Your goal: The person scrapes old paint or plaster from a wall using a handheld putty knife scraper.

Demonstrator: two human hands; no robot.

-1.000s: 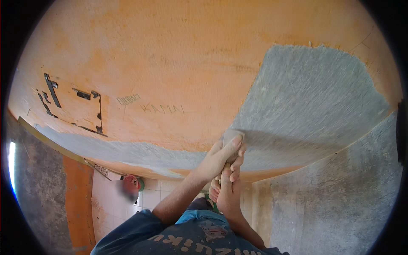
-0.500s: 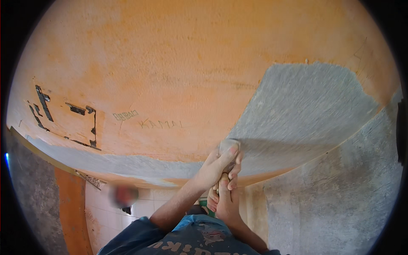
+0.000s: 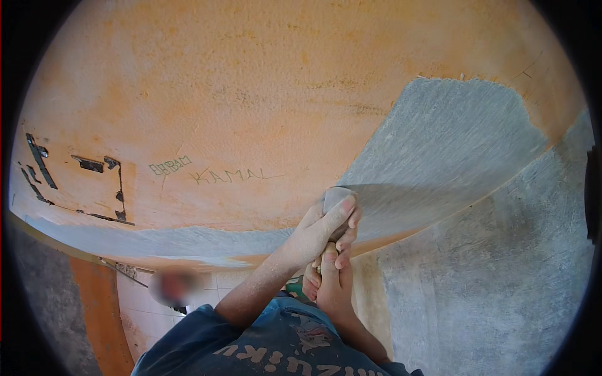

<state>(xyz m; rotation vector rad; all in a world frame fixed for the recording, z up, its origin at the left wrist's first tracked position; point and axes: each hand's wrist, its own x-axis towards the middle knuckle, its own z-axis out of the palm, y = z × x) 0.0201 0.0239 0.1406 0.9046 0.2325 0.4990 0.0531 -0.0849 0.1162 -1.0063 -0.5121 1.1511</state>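
Both hands are closed on a flat-bladed scraper (image 3: 339,198) whose edge meets the wall beside the bare grey patch (image 3: 451,138): the left hand (image 3: 320,227) wraps the blade, the right hand (image 3: 334,285) curls below around the handle, which the fingers mostly hide. A round blur (image 3: 175,286) obscures something reddish at lower left; a green object (image 3: 295,286) is half covered. The orange wall (image 3: 263,81) carries dark outline marks (image 3: 91,165) and handwriting; pale tiles (image 3: 210,283) floor the room.
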